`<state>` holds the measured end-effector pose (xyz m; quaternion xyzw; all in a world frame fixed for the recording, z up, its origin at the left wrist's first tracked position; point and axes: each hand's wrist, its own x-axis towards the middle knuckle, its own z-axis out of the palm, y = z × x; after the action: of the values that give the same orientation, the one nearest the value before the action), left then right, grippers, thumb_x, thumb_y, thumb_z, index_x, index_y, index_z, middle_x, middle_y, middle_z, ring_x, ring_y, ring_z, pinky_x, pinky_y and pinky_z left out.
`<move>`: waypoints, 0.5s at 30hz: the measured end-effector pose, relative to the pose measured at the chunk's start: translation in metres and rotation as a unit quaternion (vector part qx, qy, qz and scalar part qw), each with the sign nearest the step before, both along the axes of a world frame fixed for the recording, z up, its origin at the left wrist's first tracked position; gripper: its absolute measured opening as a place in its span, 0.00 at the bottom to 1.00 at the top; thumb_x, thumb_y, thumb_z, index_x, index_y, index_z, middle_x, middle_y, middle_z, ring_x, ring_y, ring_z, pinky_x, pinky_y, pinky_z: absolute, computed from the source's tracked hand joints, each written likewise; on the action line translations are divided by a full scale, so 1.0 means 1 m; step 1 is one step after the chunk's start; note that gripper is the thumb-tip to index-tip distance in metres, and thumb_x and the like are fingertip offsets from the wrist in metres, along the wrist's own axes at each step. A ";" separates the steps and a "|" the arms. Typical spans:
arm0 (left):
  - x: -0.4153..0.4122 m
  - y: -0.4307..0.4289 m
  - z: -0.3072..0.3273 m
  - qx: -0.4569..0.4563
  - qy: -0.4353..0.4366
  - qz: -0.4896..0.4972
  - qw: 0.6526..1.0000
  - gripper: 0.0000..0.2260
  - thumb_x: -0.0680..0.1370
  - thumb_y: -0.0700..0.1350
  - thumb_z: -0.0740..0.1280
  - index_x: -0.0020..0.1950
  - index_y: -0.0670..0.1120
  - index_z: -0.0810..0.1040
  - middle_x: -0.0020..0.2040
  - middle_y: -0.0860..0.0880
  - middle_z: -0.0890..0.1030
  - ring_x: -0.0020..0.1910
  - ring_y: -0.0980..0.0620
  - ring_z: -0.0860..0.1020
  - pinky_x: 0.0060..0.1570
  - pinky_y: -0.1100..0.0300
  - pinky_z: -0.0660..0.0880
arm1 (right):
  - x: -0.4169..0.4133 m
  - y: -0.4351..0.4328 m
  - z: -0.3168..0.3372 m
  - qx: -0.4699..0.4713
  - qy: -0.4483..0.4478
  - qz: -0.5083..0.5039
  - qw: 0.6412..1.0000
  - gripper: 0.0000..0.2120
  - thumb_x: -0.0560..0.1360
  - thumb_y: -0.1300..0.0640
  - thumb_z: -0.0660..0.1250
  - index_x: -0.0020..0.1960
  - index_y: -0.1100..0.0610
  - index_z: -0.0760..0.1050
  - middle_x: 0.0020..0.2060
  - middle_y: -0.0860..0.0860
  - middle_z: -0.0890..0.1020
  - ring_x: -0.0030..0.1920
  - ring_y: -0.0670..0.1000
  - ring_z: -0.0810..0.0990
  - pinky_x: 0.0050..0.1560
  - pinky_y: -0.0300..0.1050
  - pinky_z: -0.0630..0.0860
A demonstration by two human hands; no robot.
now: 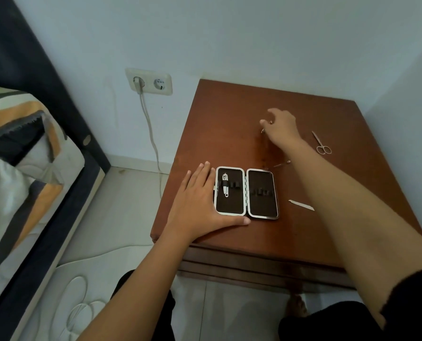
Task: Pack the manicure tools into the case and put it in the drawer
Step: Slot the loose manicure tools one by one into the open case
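Note:
The manicure case [246,193] lies open and flat on the brown nightstand [229,124], with a nail clipper [225,185] strapped in its left half. My left hand [200,205] rests flat against the case's left edge, thumb along its front. My right hand [282,127] reaches to the far middle of the top, fingers spread over a small metal tool [264,130]; whether it grips the tool I cannot tell. Small scissors [321,143] lie at the right. A thin metal tool [282,164] lies behind the case, and a white file [301,205] lies to the case's right.
A wall socket [149,81] with a plugged white cable [153,143] is left of the nightstand. A bed with a striped pillow [20,134] fills the left side. Drawer fronts [241,264] show below the nightstand's front edge. My knees are at the bottom.

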<state>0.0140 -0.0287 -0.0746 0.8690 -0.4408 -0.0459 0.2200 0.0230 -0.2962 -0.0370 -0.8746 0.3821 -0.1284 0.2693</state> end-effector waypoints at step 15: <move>-0.002 0.000 0.006 0.013 0.023 0.004 1.000 0.57 0.56 0.78 0.61 0.77 0.49 0.52 0.78 0.48 0.52 0.77 0.54 0.48 0.75 0.54 0.42 | -0.026 0.061 0.023 0.103 -0.159 0.064 0.980 0.08 0.66 0.60 0.76 0.44 0.56 0.82 0.33 0.44 0.78 0.34 0.39 0.75 0.33 0.20 0.68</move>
<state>0.0120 -0.0289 -0.0682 0.8722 -0.4316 -0.0701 0.2191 -0.0033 -0.2350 -0.0142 -0.8333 0.2890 -0.2077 0.4230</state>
